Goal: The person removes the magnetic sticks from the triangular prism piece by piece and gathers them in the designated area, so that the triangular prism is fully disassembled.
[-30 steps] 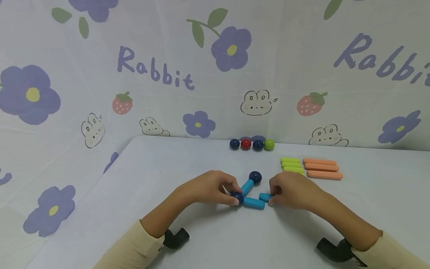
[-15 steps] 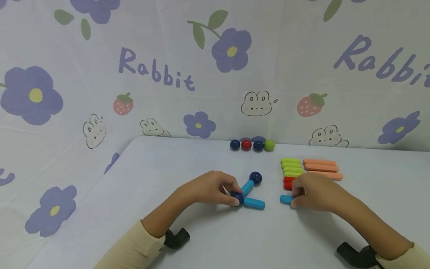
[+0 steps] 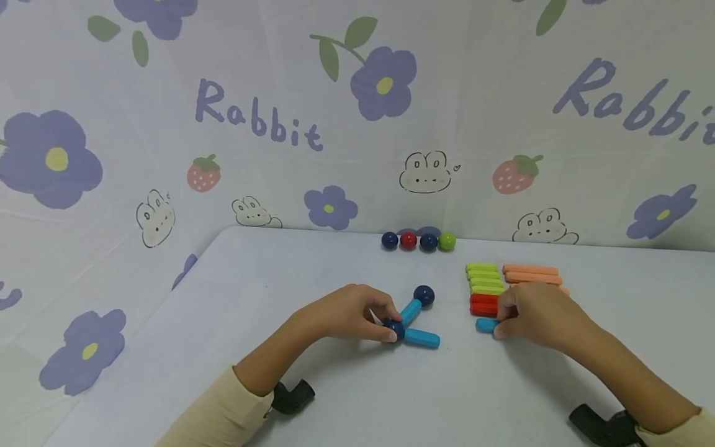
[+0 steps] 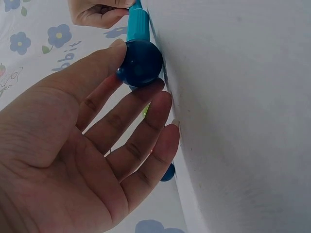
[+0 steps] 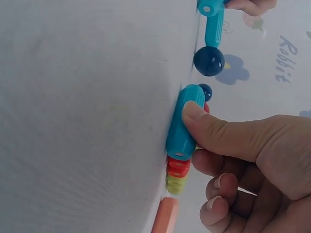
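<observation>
My left hand (image 3: 352, 313) pinches a dark blue ball (image 4: 141, 63) between thumb and fingers. Two blue sticks join that ball: one (image 3: 422, 338) points right with a bare end, the other (image 3: 411, 312) runs up to a second dark blue ball (image 3: 424, 295). To the right, my right hand (image 3: 539, 316) pinches a separate blue stick (image 5: 183, 124), its thumb laid along the side. That stick lies just in front of the red sticks (image 3: 483, 305), which my fingers partly cover in the head view.
Four-sided rows aside, several yellow-green sticks (image 3: 483, 279) lie behind the red ones. Orange sticks (image 3: 530, 274) are beside them, partly behind my right hand. Several balls (image 3: 408, 241), dark blue, red and green, line the table's back edge before a printed cloth (image 3: 268, 186).
My right hand has moved right with the blue stick, from near the joined pieces to the front of the red sticks. My left hand stays in place on the ball.
</observation>
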Available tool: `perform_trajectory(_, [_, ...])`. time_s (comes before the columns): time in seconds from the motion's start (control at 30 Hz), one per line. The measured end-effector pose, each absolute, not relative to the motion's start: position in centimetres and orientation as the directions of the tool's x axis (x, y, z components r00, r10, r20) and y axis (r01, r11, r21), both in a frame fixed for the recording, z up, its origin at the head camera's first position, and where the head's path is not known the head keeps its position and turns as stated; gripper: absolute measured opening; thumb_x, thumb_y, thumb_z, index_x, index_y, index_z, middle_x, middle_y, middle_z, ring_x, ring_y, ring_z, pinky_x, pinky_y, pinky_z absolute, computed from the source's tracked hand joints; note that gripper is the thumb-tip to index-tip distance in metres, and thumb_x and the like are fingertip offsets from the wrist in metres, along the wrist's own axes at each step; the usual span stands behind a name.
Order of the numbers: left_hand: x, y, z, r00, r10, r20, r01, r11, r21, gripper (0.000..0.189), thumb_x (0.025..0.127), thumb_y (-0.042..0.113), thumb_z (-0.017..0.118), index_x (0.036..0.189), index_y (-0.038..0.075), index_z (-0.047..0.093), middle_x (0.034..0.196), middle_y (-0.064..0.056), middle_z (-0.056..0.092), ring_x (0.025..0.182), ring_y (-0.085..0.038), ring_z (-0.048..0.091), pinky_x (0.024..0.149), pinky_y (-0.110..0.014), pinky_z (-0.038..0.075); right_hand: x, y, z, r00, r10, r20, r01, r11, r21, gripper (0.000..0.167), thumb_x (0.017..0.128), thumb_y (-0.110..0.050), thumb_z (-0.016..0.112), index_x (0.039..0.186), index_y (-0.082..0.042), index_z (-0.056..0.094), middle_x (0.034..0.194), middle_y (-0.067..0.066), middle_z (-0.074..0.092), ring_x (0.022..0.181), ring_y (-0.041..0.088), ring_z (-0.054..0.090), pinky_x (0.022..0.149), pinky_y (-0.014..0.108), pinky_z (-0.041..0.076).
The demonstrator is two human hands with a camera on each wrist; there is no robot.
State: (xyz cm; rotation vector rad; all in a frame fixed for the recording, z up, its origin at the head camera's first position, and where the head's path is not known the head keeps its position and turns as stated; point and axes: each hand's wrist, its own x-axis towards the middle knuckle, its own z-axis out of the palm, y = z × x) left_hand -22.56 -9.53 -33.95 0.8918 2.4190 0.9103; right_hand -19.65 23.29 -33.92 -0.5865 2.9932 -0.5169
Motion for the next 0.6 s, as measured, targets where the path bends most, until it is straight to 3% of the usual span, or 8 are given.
perform_trajectory(0.6, [-22.49, -9.51, -33.81, -0.71, 0.689, -0.143, 0.424, 0.581, 0.695, 0.016, 0.088, 0.023, 0.08, 0.103, 0.023, 0.075, 0.096, 0.013, 0.072, 0.088, -0.008, 0.066, 0.078, -0.025, 0.054, -19.78, 23.01, -34.39, -0.928, -0.357, 0.106, -0.371, 0.864, -0.341, 0.024, 0.073, -0.018, 0.09, 0.074, -0.02, 0.066, 0.067, -0.01, 0.054, 0.063, 0.01, 0.048, 0.052, 0.026, 0.038])
